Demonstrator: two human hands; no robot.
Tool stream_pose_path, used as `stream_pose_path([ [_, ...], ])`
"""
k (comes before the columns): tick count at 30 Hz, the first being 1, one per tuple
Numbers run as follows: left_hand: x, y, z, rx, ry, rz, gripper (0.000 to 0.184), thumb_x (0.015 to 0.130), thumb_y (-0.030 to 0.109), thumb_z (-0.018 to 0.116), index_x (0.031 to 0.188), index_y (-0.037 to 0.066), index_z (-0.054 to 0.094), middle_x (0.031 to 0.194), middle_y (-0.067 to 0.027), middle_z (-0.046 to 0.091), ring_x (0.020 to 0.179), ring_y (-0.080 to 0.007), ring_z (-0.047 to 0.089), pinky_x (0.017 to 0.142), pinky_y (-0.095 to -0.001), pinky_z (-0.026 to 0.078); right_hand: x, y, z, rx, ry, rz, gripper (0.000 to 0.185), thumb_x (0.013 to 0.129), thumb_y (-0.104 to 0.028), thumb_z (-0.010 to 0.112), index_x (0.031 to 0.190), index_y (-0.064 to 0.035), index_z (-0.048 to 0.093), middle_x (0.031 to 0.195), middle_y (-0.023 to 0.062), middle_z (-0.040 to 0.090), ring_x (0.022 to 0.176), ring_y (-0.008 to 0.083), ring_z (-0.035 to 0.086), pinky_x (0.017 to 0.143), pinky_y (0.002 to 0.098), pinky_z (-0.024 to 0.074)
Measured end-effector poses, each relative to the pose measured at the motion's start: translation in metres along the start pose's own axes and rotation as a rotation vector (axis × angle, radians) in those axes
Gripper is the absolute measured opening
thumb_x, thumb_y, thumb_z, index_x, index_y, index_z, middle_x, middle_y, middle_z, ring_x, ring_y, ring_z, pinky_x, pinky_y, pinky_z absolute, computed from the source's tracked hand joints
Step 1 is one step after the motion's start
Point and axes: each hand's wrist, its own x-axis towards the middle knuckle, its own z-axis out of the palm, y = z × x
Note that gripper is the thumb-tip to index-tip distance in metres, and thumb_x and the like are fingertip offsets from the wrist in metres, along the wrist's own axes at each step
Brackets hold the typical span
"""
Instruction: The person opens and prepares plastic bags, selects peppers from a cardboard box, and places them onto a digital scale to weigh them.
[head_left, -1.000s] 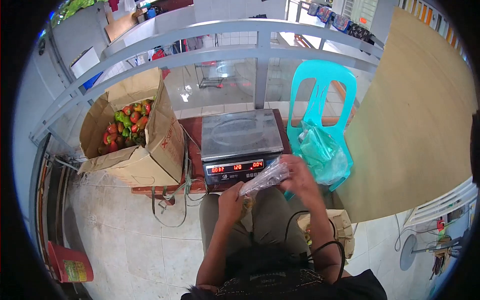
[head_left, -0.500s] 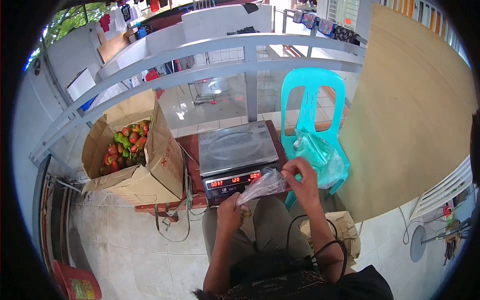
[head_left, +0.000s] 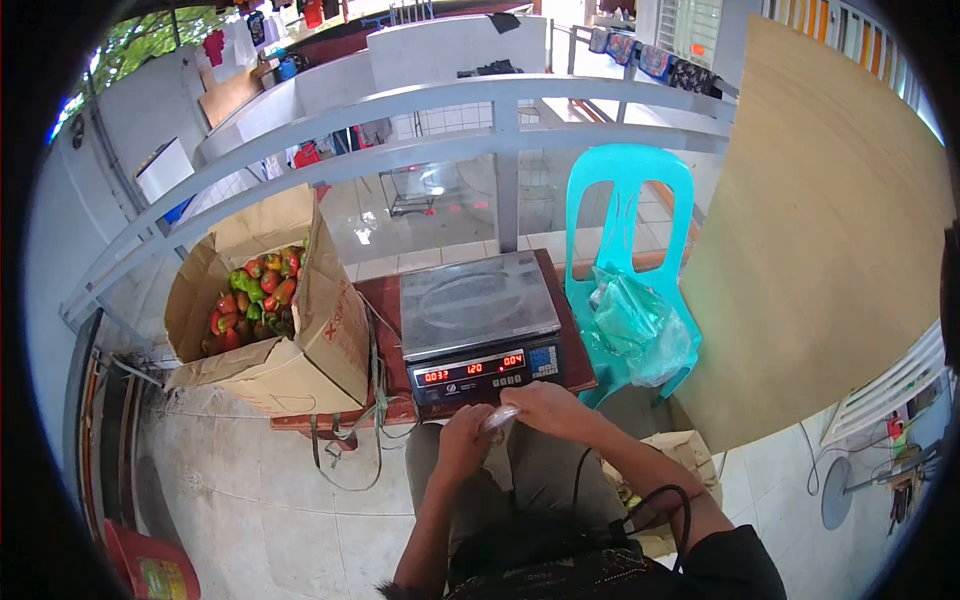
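Head view: I saw left hand (head_left: 464,440) and right hand (head_left: 545,409) both grasping the plastic bag (head_left: 497,419), at left's two o'clock, right's eight; long axis unclear.

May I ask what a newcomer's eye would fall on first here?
Probably the turquoise chair right of the scale, with plastic bags on its seat. Next, the cardboard box of red and green peppers left of the scale. Below the scale's red digits, the left hand and right hand meet at clear plastic.
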Motion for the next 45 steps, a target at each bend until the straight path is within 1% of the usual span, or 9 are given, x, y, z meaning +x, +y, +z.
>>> stream_pose_path([
  [6, 0.000, -0.011, -0.006, -0.067, 0.090, 0.123, 0.021, 0.074, 0.006, 0.063, 0.094, 0.007, 0.065, 0.095, -0.0082, 0.065, 0.091, -0.0287, 0.056, 0.082, -0.0381, 0.042, -0.003, -0.002, -0.021, 0.469, -0.164, -0.048, 0.025, 0.094, -0.027, 0.058, 0.093, -0.0022, 0.058, 0.079, 0.0151, 0.059, 0.073, 0.0254, 0.063, 0.064, 0.0386, 0.0444],
  [12, 0.005, 0.009, -0.024, -0.080, 0.245, 0.109, 0.013, 0.077, 0.007, 0.062, 0.090, 0.007, 0.063, 0.093, -0.0085, 0.064, 0.093, -0.0285, 0.056, 0.087, -0.0402, 0.036, -0.017, -0.025, -0.048, 0.356, -0.129, 0.098, 0.027, 0.096, -0.029, 0.055, 0.094, -0.0025, 0.057, 0.073, 0.0155, 0.058, 0.069, 0.0317, 0.059, 0.063, 0.0394, 0.0433],
  [15, 0.009, 0.013, -0.029, 0.036, 0.299, 0.199, 0.013, 0.078, 0.007, 0.060, 0.090, 0.006, 0.062, 0.092, -0.0096, 0.063, 0.094, -0.0295, 0.055, 0.086, -0.0414, 0.036, -0.030, -0.020, -0.040, 0.305, -0.003, 0.043, 0.028, 0.098, -0.030, 0.053, 0.094, -0.0033, 0.058, 0.069, 0.0124, 0.057, 0.062, 0.0269, 0.059, 0.059, 0.0359, 0.0414],
  [24, 0.013, 0.019, -0.009, 0.249, 0.242, 0.158, 0.024, 0.070, 0.002, 0.059, 0.094, 0.004, 0.060, 0.093, -0.0102, 0.060, 0.097, -0.0306, 0.054, 0.090, -0.0438, 0.035, -0.021, -0.038, -0.039, -0.540, 0.199, -0.026, 0.032, 0.083, -0.022, 0.067, 0.107, -0.0044, 0.055, 0.103, 0.0138, 0.059, 0.096, 0.0301, 0.057, 0.083, 0.0404, 0.0439],
  [32, 0.003, 0.008, 0.013, 0.375, 0.098, 0.118, 0.040, 0.067, 0.006, 0.066, 0.106, 0.004, 0.056, 0.101, -0.0108, 0.056, 0.103, -0.0304, 0.050, 0.094, -0.0451, 0.034, 0.000, 0.006, 0.044, -0.126, 0.238, -0.018, 0.023, 0.082, -0.009, 0.058, 0.101, -0.0019, 0.047, 0.093, 0.0178, 0.057, 0.092, 0.0391, 0.057, 0.078, 0.0478, 0.0453],
  [36, -0.003, -0.005, 0.019, 0.188, 0.072, 0.118, 0.026, 0.076, 0.007, 0.062, 0.102, 0.005, 0.056, 0.098, -0.0098, 0.055, 0.101, -0.0286, 0.051, 0.094, -0.0436, 0.034, 0.006, 0.005, 0.043, 0.112, 0.030, 0.212, 0.022, 0.089, -0.014, 0.055, 0.104, 0.0015, 0.049, 0.106, 0.0226, 0.061, 0.101, 0.0384, 0.060, 0.083, 0.0476, 0.0462],
  [39, -0.008, -0.018, 0.020, -0.230, 0.051, 0.043, 0.016, 0.087, 0.011, 0.058, 0.101, 0.004, 0.055, 0.094, -0.0079, 0.055, 0.094, -0.0229, 0.053, 0.090, -0.0374, 0.038, 0.010, 0.004, 0.038, 0.279, 0.019, 0.288, 0.017, 0.089, -0.014, 0.054, 0.100, -0.0023, 0.049, 0.093, 0.0209, 0.064, 0.089, 0.0396, 0.063, 0.075, 0.0475, 0.0472],
  [41, -0.011, -0.023, 0.022, -0.653, -0.054, -0.168, 0.012, 0.094, 0.015, 0.055, 0.100, 0.005, 0.055, 0.091, -0.0053, 0.056, 0.089, -0.0172, 0.054, 0.087, -0.0317, 0.040, 0.013, 0.005, 0.034, 0.273, 0.033, 0.228, 0.017, 0.089, -0.015, 0.055, 0.100, -0.0041, 0.048, 0.087, 0.0200, 0.064, 0.087, 0.0408, 0.062, 0.072, 0.0488, 0.0468],
  [45, -0.005, 0.007, 0.002, -1.161, -0.117, -0.238, 0.012, 0.098, 0.018, 0.052, 0.098, 0.006, 0.056, 0.089, -0.0002, 0.057, 0.086, -0.0104, 0.054, 0.081, -0.0254, 0.041, 0.015, 0.012, 0.022, 0.222, 0.023, 0.102, 0.019, 0.089, -0.016, 0.055, 0.103, -0.0064, 0.048, 0.084, 0.0193, 0.064, 0.084, 0.0410, 0.063, 0.069, 0.0487, 0.0462],
])
